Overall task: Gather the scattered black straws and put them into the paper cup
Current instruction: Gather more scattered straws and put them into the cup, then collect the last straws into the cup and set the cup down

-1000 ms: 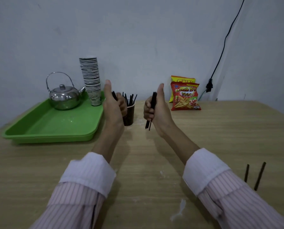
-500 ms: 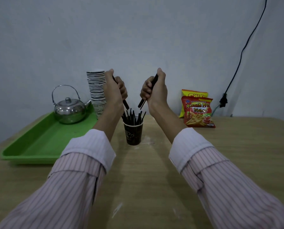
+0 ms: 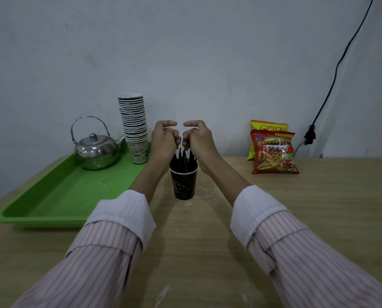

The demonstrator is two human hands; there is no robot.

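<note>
Nothing is gripped: both hands are held over the paper cup with fingers loosely curled and thumbs pointed toward each other, the left hand and right hand nearly touching. Black straws stand bunched in the one dark cup; their exact number cannot be told. On one green tray are seen one steel kettle and one stack of cups. Two snack bags are propped at the wall on the wooden table. One black cable hangs down the pale wall.

Glossy metal kettle; green tray probably plastic; wood-grain table.
</note>
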